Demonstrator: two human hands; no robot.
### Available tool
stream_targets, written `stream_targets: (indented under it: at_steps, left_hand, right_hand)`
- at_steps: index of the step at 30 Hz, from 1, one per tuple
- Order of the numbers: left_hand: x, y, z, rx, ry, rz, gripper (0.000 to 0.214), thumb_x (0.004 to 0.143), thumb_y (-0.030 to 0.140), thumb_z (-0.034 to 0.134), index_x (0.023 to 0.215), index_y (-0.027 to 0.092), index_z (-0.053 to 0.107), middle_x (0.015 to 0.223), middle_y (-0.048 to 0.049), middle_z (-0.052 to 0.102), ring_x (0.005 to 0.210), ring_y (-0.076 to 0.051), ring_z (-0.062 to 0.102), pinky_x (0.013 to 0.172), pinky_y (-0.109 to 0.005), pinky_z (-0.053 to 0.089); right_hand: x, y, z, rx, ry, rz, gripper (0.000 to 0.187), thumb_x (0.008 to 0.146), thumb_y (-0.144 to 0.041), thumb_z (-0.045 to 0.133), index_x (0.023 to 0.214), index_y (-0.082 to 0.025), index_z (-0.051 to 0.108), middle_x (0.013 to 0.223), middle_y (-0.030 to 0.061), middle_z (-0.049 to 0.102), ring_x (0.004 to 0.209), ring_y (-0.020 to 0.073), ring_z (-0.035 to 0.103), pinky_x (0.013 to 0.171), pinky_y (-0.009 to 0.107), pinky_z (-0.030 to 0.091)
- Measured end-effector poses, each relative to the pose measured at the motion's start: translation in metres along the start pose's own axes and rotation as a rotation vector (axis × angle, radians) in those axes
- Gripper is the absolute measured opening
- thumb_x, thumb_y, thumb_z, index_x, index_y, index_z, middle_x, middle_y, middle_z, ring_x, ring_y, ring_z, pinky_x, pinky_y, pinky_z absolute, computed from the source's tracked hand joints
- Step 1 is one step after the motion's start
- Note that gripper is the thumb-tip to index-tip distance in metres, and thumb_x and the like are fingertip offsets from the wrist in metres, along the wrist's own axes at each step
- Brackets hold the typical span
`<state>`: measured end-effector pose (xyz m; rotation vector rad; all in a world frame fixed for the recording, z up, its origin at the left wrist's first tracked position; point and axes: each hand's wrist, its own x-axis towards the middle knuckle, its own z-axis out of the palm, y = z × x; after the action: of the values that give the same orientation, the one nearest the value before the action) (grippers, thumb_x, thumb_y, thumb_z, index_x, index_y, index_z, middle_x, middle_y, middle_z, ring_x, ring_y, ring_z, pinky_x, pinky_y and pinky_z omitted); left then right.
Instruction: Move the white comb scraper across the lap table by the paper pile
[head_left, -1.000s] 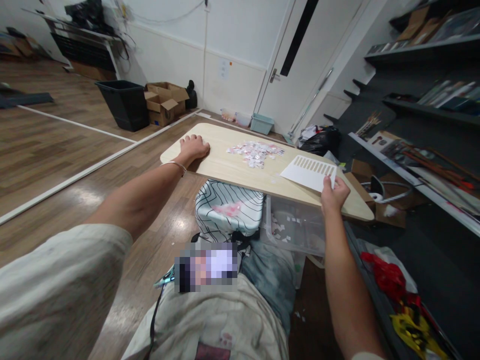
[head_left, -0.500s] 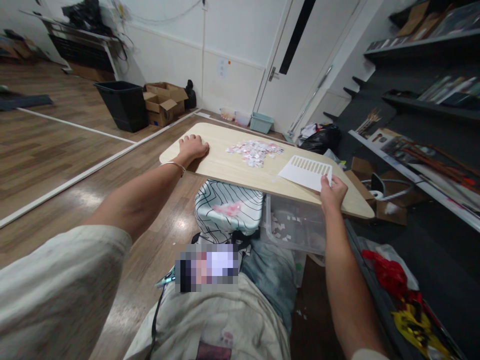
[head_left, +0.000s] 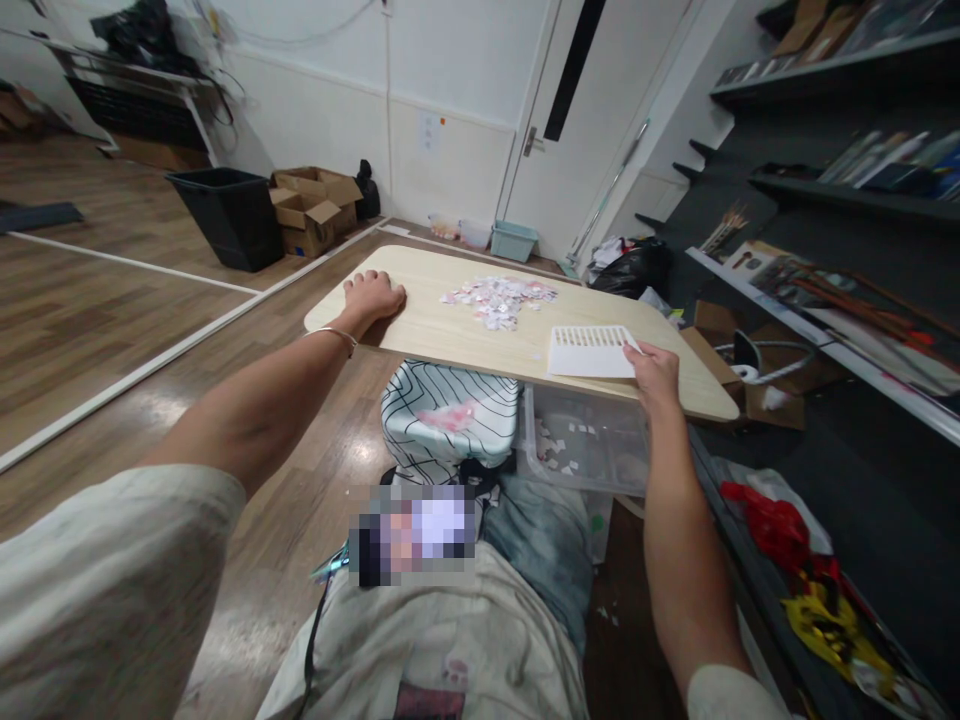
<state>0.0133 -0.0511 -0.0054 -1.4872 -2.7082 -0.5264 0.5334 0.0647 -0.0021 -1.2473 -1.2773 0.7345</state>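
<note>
My left hand [head_left: 373, 294] rests on the left end of the pale wooden tabletop [head_left: 427, 335], palm down with its fingers apart. A heap of small white and pinkish paper-like pieces [head_left: 499, 300] lies to the right of it, on the far middle of the board. My right hand [head_left: 655, 372] grips the right edge of a white flat sheet with a row of slots [head_left: 589, 362] between thumb and fingers. The sheet is low over the near right part of the board; I cannot tell whether it touches. One small pale piece lies just left of it.
Below the table's near edge are a patterned cushioned seat [head_left: 450, 400] and a clear plastic bin [head_left: 585, 455] with several scraps inside. Dark shelves [head_left: 832, 200] stand at the right. A black waste bin [head_left: 232, 225] and cardboard boxes [head_left: 311, 210] sit at the far left.
My right hand has brought the slotted sheet slightly left and changed its tilt, so its slots look shorter. My left hand keeps its place on the tabletop. The view has shifted a little.
</note>
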Motion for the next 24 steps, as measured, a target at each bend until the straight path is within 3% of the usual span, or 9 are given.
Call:
stream_targets:
  at_steps: [17,24]
  left_hand:
    - [-0.002,0.001,0.001,-0.017,0.012,-0.017,0.079,0.109,0.046,0.040,0.169,0.005,0.071,0.177,-0.0341,0.063,0.166,-0.052,0.055,0.139,-0.069,0.041]
    - [-0.003,0.002,0.000,-0.028,0.003,-0.017,0.079,0.109,0.048,0.042,0.171,0.006,0.069,0.178,-0.0339,0.062,0.166,-0.053,0.055,0.139,-0.070,0.042]
  right_hand:
    - [-0.006,-0.018,-0.016,0.002,-0.242,0.072,0.028,0.053,-0.030,0.092,0.079,-0.019,0.090,0.075,0.0025,0.082,0.069,0.0190,0.071,0.061,0.027,0.052]
    - [-0.008,-0.023,-0.022,0.060,-0.250,0.148,0.030,0.051,-0.028,0.093,0.079,-0.020,0.085,0.075,0.0034,0.082,0.068,0.0204,0.073,0.060,0.027,0.054]
